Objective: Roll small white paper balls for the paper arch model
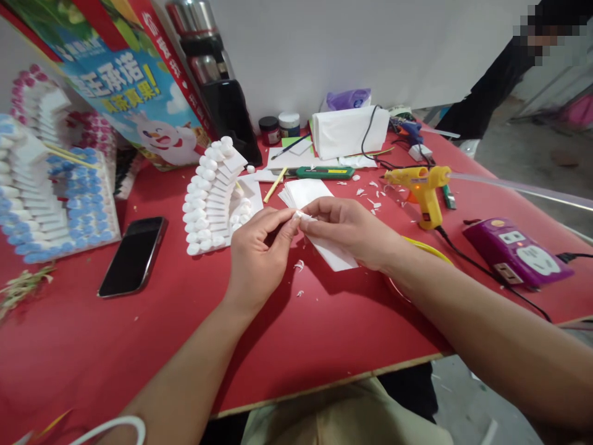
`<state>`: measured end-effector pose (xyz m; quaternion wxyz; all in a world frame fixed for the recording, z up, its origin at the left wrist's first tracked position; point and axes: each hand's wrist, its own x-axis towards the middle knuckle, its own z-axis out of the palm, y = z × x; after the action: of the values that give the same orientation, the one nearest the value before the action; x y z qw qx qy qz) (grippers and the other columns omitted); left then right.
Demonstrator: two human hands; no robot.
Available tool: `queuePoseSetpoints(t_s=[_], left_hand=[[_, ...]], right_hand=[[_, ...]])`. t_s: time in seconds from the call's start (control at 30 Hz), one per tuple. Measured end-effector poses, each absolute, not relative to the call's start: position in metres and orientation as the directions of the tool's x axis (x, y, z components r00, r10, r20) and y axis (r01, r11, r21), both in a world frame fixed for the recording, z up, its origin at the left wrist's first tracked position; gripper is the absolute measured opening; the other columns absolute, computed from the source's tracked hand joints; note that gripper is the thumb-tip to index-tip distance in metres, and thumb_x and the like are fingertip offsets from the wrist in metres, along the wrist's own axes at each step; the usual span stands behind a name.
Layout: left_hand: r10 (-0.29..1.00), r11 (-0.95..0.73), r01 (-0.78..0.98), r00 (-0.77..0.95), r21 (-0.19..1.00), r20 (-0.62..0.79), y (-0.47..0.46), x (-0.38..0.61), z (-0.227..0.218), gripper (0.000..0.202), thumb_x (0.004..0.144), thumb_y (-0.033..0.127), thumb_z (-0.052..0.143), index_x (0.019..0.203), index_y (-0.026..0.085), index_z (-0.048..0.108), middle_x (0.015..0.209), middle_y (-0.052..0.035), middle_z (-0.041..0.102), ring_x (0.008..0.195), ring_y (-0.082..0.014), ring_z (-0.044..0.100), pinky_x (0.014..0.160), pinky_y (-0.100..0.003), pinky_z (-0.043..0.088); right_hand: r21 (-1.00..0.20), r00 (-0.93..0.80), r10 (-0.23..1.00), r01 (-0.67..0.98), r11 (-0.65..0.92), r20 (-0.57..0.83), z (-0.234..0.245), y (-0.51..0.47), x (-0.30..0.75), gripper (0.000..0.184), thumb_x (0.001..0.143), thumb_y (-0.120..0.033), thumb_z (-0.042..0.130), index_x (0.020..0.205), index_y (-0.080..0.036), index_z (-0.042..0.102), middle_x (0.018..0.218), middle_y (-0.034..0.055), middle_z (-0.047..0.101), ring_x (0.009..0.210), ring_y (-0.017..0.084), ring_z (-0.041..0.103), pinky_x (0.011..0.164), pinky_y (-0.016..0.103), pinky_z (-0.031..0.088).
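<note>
My left hand (259, 253) and my right hand (347, 228) meet over the red table (185, 346), both pinching one small white piece of paper (303, 216) between their fingertips. Under my right hand lies a fanned stack of white paper strips (306, 193). Just left of my hands stands a white stepped model (214, 196) edged with rows of small white balls. Tiny white paper scraps (299, 266) lie on the table below my fingers.
A black phone (133, 254) lies at left beside a blue-and-white model (55, 204). A yellow glue gun (424, 188), a purple power strip (516, 250), a green knife (324, 172), a tissue pack (349, 131) and paint jars (280, 127) stand behind. A person in black (504, 74) is at far right.
</note>
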<state>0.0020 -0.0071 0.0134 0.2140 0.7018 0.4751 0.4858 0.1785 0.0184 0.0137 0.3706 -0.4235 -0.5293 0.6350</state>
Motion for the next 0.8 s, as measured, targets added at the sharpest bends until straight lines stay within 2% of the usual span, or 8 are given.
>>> queuePoseSetpoints(t_s=[0.13, 0.27, 0.33, 0.47, 0.6, 0.7, 0.8], left_hand=[[0.898, -0.415, 0.437, 0.057, 0.798, 0.437, -0.008, 0.003, 0.016, 0.013, 0.094, 0.018, 0.067, 0.098, 0.018, 0.079, 0.084, -0.0007, 0.071, 0.078, -0.0133, 0.064, 0.075, -0.025, 0.052], [0.927, -0.343, 0.424, 0.006, 0.838, 0.376, -0.008, 0.003, 0.018, 0.012, 0.094, 0.022, 0.068, 0.097, 0.019, 0.080, 0.080, 0.0002, 0.069, 0.075, -0.0136, 0.063, 0.074, -0.025, 0.053], [0.935, -0.318, 0.421, -0.012, 0.849, 0.356, -0.008, 0.003, 0.018, 0.013, 0.094, 0.024, 0.068, 0.096, 0.019, 0.080, 0.081, -0.0001, 0.070, 0.075, -0.0141, 0.064, 0.074, -0.026, 0.053], [0.933, -0.320, 0.415, -0.018, 0.852, 0.359, -0.006, 0.003, 0.016, 0.012, 0.093, 0.024, 0.069, 0.095, 0.020, 0.080, 0.081, -0.0004, 0.072, 0.074, -0.0148, 0.064, 0.072, -0.027, 0.054], [0.907, -0.378, 0.433, -0.002, 0.819, 0.420, -0.006, 0.005, 0.013, 0.012, 0.093, 0.022, 0.069, 0.095, 0.019, 0.081, 0.081, -0.0015, 0.072, 0.075, -0.0156, 0.064, 0.074, -0.029, 0.053], [0.863, -0.449, 0.488, 0.019, 0.749, 0.505, -0.007, 0.007, 0.009, 0.014, 0.095, 0.021, 0.066, 0.099, 0.020, 0.080, 0.084, -0.0025, 0.072, 0.078, -0.0164, 0.064, 0.076, -0.030, 0.053], [0.806, -0.508, 0.554, 0.036, 0.660, 0.591, -0.008, 0.008, 0.005, 0.017, 0.097, 0.021, 0.064, 0.104, 0.021, 0.080, 0.087, -0.0036, 0.073, 0.080, -0.0163, 0.065, 0.077, -0.029, 0.052]], right_hand=[[-0.987, -0.362, 0.920, -0.004, -0.162, -0.150, 0.017, 0.016, 0.176, 0.038, 0.082, -0.053, 0.079, 0.096, -0.021, 0.065, 0.076, 0.0010, 0.068, 0.061, 0.014, 0.060, 0.051, 0.025, 0.043], [-0.989, -0.331, 0.937, 0.125, -0.078, -0.116, 0.023, 0.014, 0.176, 0.034, 0.089, -0.053, 0.072, 0.095, -0.021, 0.063, 0.060, -0.0044, 0.057, 0.046, 0.009, 0.044, 0.041, 0.023, 0.031], [-0.984, -0.318, 0.944, 0.174, -0.034, -0.089, 0.025, 0.013, 0.176, 0.034, 0.090, -0.053, 0.071, 0.092, -0.020, 0.063, 0.056, -0.0056, 0.054, 0.043, 0.009, 0.040, 0.041, 0.023, 0.028], [-0.969, -0.259, 0.966, 0.235, 0.069, 0.006, 0.025, 0.013, 0.175, 0.031, 0.088, -0.047, 0.074, 0.081, -0.019, 0.062, 0.060, -0.0037, 0.057, 0.051, 0.009, 0.044, 0.048, 0.024, 0.031], [-0.955, -0.179, 0.979, 0.257, 0.147, 0.102, 0.020, 0.013, 0.171, 0.022, 0.086, -0.036, 0.072, 0.075, -0.019, 0.061, 0.065, -0.0021, 0.060, 0.058, 0.012, 0.048, 0.054, 0.026, 0.035], [-0.949, -0.104, 0.981, 0.256, 0.183, 0.162, 0.017, 0.009, 0.166, 0.018, 0.085, -0.028, 0.070, 0.073, -0.020, 0.061, 0.067, -0.0012, 0.061, 0.063, 0.013, 0.052, 0.057, 0.027, 0.038], [-0.951, -0.074, 0.979, 0.232, 0.204, 0.192, 0.016, 0.005, 0.163, 0.018, 0.087, -0.030, 0.069, 0.074, -0.019, 0.062, 0.068, -0.0006, 0.062, 0.066, 0.014, 0.054, 0.059, 0.027, 0.039]])
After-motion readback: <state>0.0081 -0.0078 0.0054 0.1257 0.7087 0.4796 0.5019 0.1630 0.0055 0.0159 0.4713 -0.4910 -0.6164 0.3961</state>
